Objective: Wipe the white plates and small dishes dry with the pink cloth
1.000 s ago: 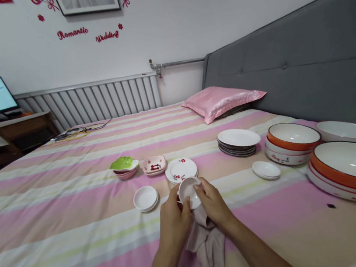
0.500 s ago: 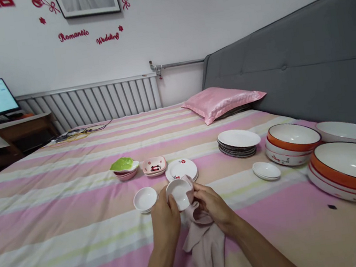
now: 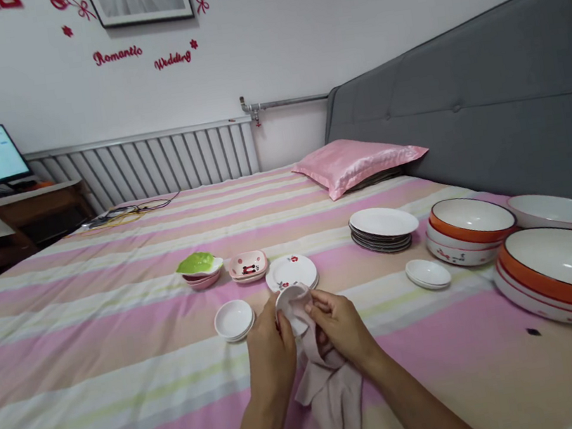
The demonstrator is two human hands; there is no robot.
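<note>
A small white bowl (image 3: 287, 301) is tilted up between my two hands above the bed. My left hand (image 3: 271, 344) grips its left side, thumb toward the inside. In my right hand (image 3: 345, 327) is a dusty-pink cloth (image 3: 335, 392), pressed over the bowl's right side and into its inside. The cloth's loose end hangs down onto the bedspread. Just left of my left hand stands a stack of small white bowls (image 3: 233, 320). Behind the held bowl lie white plates with red flowers (image 3: 294, 270), partly covered by it.
Pink square dishes (image 3: 248, 266) and a green leaf-shaped dish (image 3: 198, 264) sit left of centre. To the right are stacked plates (image 3: 383, 222), small white dishes (image 3: 428, 274) and large orange-rimmed bowls (image 3: 564, 267). A pillow (image 3: 358, 162) lies behind. A person's arm shows at far left.
The bowl has turned and tilted further in my hands. My right hand has brought the cloth farther across the bowl's inside. The other dishes have stayed put.
</note>
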